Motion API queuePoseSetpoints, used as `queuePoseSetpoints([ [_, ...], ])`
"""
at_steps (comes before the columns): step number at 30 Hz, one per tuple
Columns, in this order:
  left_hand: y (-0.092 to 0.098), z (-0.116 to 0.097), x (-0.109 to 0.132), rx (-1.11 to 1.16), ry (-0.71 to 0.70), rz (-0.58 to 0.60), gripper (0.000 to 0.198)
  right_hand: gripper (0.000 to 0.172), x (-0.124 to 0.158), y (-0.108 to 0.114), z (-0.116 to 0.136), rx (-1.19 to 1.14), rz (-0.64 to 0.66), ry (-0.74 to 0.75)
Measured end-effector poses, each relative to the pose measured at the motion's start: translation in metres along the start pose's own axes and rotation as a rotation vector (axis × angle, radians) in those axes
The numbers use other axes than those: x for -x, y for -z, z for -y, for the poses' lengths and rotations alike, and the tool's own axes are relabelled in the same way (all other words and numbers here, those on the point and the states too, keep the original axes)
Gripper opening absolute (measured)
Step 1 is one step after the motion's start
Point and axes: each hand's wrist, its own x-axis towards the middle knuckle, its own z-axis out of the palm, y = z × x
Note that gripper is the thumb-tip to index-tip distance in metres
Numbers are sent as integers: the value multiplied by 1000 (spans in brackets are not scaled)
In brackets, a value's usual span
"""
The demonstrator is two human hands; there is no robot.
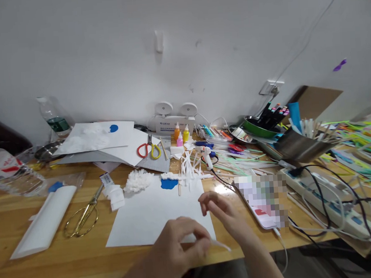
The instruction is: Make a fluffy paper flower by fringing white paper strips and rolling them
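Note:
My left hand (179,248) is low in the view at the table's front edge, its fingers pinched on a thin white strip (222,246) that sticks out to the right. My right hand (223,212) hovers just right of it, fingers curled and close together near the strip's upper end; whether it grips anything I cannot make out. Both hands are over the near edge of a white paper sheet (152,212). At the sheet's far edge lie a blue blob (168,183), a white fluffy clump (138,180) and a pile of cut white strips (190,168).
Gold scissors (83,214) and a white roll (46,225) lie left. Red-and-yellow scissors (148,149), small paint bottles (181,135), a glue gun (208,156) sit behind. A phone (261,201), power strip (327,201), cables, a pen bowl (263,123) and straws crowd the right.

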Motion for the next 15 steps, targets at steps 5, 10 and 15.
queuePoseSetpoints([
  [5, 4, -2, 21, 74, 105, 46, 19, 25, -38, -17, -25, 506, 83, 176],
  [10, 16, 15, 20, -36, 111, -105, 18, 28, -49, -18, -49, 801, 149, 164],
  [15, 47, 21, 23, -135, 15, -401, 11, 25, -37, 0, -51, 878, 55, 99],
])
